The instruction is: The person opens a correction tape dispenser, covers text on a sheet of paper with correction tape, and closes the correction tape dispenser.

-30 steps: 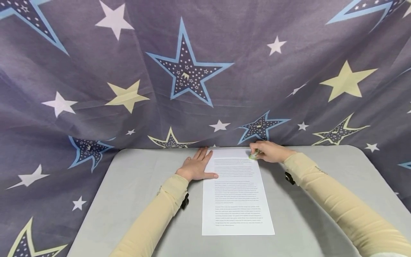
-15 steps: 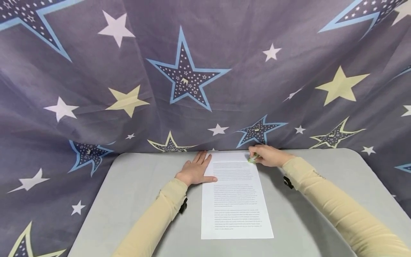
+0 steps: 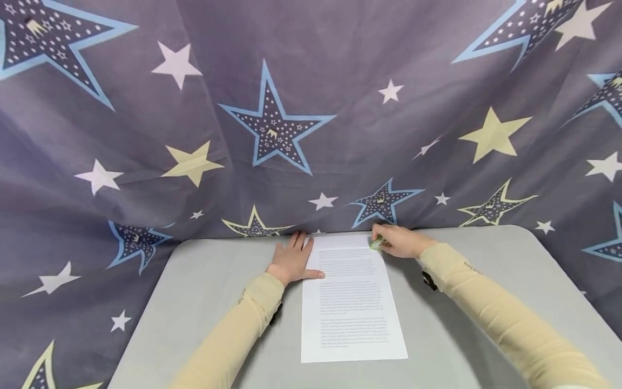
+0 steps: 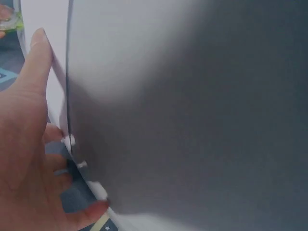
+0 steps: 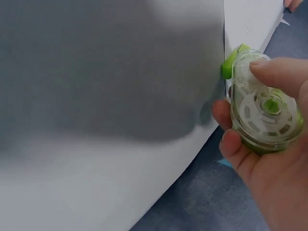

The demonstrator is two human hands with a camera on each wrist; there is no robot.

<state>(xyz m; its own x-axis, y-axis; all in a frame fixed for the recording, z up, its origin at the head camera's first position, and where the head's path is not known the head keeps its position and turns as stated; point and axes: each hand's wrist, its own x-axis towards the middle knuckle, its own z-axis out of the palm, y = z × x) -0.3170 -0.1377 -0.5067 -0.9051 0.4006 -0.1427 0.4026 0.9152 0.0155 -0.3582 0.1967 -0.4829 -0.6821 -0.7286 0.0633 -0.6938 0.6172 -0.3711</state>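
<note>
Plainly, the right hand (image 3: 399, 241) pinches the green-and-clear dispenser (image 5: 262, 108) between thumb and fingers, near one o'clock on the paper (image 3: 351, 303), nose towards eight; that paper runs lengthwise twelve to six, the left hand (image 3: 292, 263) at ten, fingers straight, gripping nothing

Right hand (image 5: 276, 180) gripping a clear-and-green tape dispenser (image 5: 256, 115) at 3 o'clock.

The thumb lies across the clear casing, two fingertips curl at its 8 o'clock side, and a green hub shows within; its green tip sits at the edge of a white sheet of paper (image 5: 248, 21) bearing faint print, towards 1 o'clock. The left hand (image 5: 292, 5) just shows near 2 o'clock. A grey tabletop (image 5: 67, 187), broadly shadowed, fills the 7-to-11 side, with dark blue fabric (image 5: 187, 204) beyond its edge at 5 o'clock.
</note>
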